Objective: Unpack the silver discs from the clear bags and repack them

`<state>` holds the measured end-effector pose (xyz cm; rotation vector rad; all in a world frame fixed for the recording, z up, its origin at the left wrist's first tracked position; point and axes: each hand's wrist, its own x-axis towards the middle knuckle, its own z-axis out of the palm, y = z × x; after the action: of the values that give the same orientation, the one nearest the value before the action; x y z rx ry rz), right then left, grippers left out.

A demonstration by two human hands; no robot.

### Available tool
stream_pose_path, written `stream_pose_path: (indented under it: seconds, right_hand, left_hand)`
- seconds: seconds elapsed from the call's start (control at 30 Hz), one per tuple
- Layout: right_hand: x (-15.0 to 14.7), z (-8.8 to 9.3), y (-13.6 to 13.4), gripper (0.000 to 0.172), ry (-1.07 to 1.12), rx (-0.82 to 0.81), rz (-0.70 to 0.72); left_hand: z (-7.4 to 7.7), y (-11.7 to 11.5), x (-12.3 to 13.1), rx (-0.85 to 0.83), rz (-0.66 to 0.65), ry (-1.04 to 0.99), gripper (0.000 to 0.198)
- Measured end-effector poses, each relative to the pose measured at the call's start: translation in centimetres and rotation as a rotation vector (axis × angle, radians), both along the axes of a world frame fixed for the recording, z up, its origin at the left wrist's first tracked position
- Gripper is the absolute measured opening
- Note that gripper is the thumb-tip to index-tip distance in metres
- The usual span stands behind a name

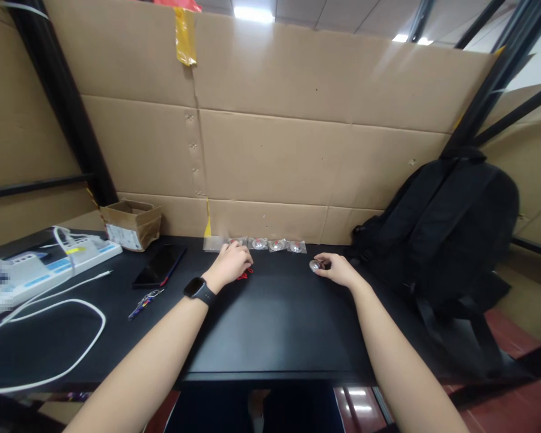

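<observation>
My right hand (336, 269) pinches a small round silvery disc (315, 265) at the right of the black table (275, 325). Toward the back, my left hand (234, 261) is lowered to the tabletop with its fingers curled over a red cord (245, 275); whether the fingers grip the cord is hidden. Along the back edge lies a row of clear packets with round silvery items, among them one packet (258, 243), another (277, 245) and a third (296, 246). A flat clear packet (213, 243) lies behind my left hand, and one more is partly covered by it.
At the left are a white power strip (49, 273) with cables, an open cardboard box (137, 225), a dark phone (159, 265) and keys (145, 304). A black backpack (451, 222) stands at the right. Cardboard panels (270, 150) rise behind the table.
</observation>
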<state>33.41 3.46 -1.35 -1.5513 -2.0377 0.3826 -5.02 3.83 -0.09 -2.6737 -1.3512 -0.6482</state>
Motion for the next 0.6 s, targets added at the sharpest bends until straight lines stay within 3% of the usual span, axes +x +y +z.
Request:
stream_pose_path:
  seconds: [0.17,0.4,0.53,0.6]
  right_hand:
    - [0.1,0.4,-0.2,0.043,-0.003,0.016,0.006]
    - [-0.1,1.5,-1.1,0.045,0.030,0.093,0.016]
    - [-2.0,1.9,-1.5,0.039,0.223,0.098,0.104]
    - [-3.6,2.0,-1.7,0.037,0.369,0.091,0.161]
  left_hand:
    - [-0.1,0.7,-0.2,-0.106,0.015,0.011,0.012]
    - [-0.4,0.9,0.4,-0.092,0.045,0.018,0.011]
    - [-0.2,0.5,1.4,-0.088,0.029,-0.154,0.010]
    - [-0.1,0.1,2.2,-0.156,-0.054,-0.329,0.010]
